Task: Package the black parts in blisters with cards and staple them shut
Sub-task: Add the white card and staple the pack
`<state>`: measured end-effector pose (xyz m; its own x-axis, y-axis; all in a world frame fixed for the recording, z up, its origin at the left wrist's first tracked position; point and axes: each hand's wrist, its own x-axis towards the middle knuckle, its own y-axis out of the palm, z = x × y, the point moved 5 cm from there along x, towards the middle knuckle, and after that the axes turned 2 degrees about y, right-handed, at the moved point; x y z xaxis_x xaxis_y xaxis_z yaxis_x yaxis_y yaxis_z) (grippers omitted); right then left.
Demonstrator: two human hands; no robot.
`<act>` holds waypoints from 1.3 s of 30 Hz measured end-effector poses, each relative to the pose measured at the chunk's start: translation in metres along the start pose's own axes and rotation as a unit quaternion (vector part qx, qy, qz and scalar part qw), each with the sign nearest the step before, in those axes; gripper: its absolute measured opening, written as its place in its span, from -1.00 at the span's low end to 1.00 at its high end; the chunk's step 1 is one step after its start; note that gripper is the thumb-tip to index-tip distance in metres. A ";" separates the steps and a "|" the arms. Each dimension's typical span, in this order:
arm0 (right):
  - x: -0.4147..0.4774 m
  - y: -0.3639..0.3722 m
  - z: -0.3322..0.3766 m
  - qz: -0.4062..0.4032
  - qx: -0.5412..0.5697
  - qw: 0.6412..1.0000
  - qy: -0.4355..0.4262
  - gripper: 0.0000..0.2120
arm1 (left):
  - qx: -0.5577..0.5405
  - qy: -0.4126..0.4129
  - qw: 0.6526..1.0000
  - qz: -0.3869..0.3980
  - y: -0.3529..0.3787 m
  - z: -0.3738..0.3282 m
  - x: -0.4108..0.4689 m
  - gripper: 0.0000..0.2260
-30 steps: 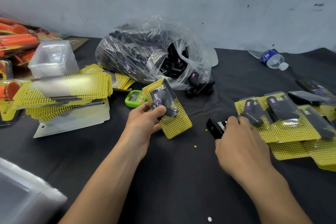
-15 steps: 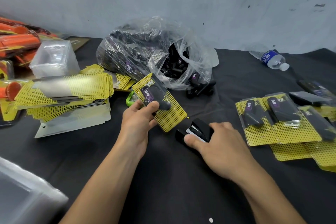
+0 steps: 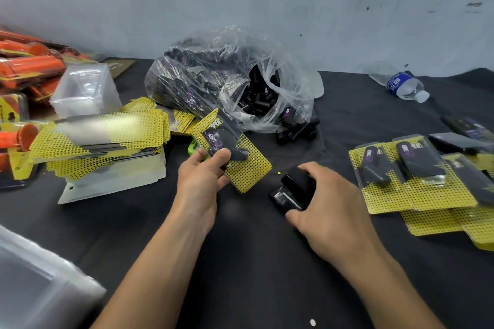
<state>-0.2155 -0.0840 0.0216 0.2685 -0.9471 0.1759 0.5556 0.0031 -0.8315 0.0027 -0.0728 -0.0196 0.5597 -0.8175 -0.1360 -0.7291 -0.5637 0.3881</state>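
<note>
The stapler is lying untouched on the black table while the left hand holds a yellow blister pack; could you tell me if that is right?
Not quite. The stapler is not untouched: the right hand grips it, fingers curled round it, over the black table. The rest stands: the left hand holds a yellow blister pack. The head view shows this.

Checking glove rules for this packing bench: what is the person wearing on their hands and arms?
Nothing visible: left hand and right hand are ungloved, no watch or wristband, and both forearms are bare, with no sleeve in view.
</note>
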 end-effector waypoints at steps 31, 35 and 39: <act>-0.004 0.004 0.006 0.156 0.236 0.958 0.041 -0.48 | -0.105 -0.011 0.984 0.143 0.019 -0.009 -0.008 -0.68; -0.004 0.006 0.008 0.157 0.261 0.952 0.028 -0.44 | -0.118 -0.005 0.981 0.153 0.019 -0.010 -0.009 -0.69; -0.005 0.007 0.011 0.170 0.267 0.948 0.015 -0.42 | -0.117 -0.002 0.981 0.157 0.020 -0.011 -0.012 -0.63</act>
<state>-0.2045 -0.0757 0.0204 0.4861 -0.8706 -0.0764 0.7621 0.4650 -0.4505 -0.0142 -0.0733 0.0000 0.3199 -0.9472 0.0215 -0.7552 -0.2412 0.6095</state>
